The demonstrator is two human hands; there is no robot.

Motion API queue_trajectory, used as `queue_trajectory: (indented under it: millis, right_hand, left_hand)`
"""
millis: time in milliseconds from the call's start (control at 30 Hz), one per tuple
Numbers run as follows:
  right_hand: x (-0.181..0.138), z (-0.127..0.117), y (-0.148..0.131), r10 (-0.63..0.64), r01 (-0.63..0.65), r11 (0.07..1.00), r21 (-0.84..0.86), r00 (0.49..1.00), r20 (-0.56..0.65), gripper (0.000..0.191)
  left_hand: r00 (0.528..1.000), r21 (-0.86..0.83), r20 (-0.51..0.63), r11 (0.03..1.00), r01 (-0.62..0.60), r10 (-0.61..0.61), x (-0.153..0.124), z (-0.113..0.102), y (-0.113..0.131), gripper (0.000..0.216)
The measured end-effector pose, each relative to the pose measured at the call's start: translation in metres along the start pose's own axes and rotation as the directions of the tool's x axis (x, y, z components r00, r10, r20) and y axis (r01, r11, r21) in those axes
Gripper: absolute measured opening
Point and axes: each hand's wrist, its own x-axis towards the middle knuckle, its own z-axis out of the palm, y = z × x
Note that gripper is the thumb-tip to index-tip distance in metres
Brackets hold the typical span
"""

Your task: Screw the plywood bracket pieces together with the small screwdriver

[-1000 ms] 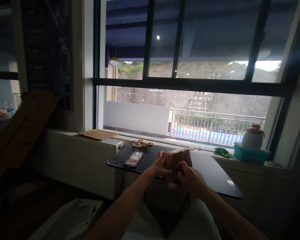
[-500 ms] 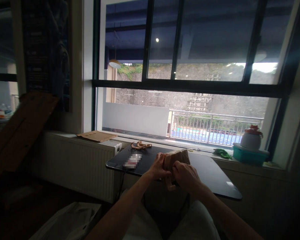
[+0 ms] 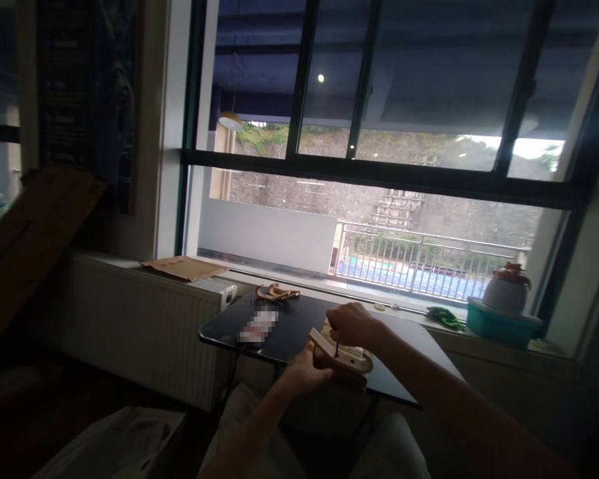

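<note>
My left hand (image 3: 303,372) is closed around the lower left side of a light wooden block assembly (image 3: 325,362), holding it above the near edge of the black table. A curved wooden piece (image 3: 358,361) with dark holes faces up on it. Above, my right hand (image 3: 353,323) makes a fist on a thin dark-shafted tool (image 3: 337,348), like a screwdriver. Its shaft stands nearly upright, with the lower end at a hole in the curved piece. The fist hides the tool's handle.
On the black table (image 3: 299,319) lie more curved wooden pieces (image 3: 277,293) and a blurred-out object (image 3: 258,327) by a cable. Cardboard (image 3: 184,267) rests on the radiator. The windowsill holds a green cloth (image 3: 444,318), a teal box (image 3: 502,324) and a white jug (image 3: 505,293).
The wooden assembly has been turned so its curved piece faces up. My right hand has left its side and risen above it, with the tool's shaft now showing.
</note>
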Motion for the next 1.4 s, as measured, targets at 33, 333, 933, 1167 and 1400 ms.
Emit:
queue_trajectory:
  millis: [33,333,933,1167,1400]
  right_hand:
    - [0.002,0.001,0.003,-0.008,0.008,1.0,-0.009,1.0,0.002,0.019]
    - [0.013,0.023,0.019,0.006,-0.005,1.0,0.016,0.998,-0.063,0.025]
    - [0.028,0.017,0.077,-0.164,0.123,0.959,0.256,0.976,0.144,0.017]
    - [0.02,0.032,0.065,0.14,-0.172,0.968,0.185,0.975,0.174,0.034]
    - [0.021,0.005,0.067,-0.02,-0.045,0.967,0.251,0.968,0.25,0.019]
  left_hand:
    - [1.0,0.018,-0.011,1.0,0.017,-0.017,0.0,-0.007,-0.001,0.056]
    - [0.975,-0.222,0.053,0.955,-0.197,0.214,0.022,-0.004,-0.016,0.08]
    - [0.981,-0.261,-0.06,0.946,-0.192,0.183,0.053,0.021,-0.034,0.067]
    - [0.97,-0.303,-0.101,0.922,-0.243,0.222,0.055,0.025,-0.042,0.069]
    - [0.973,-0.309,-0.078,0.922,-0.232,0.219,0.057,0.027,-0.048,0.066]
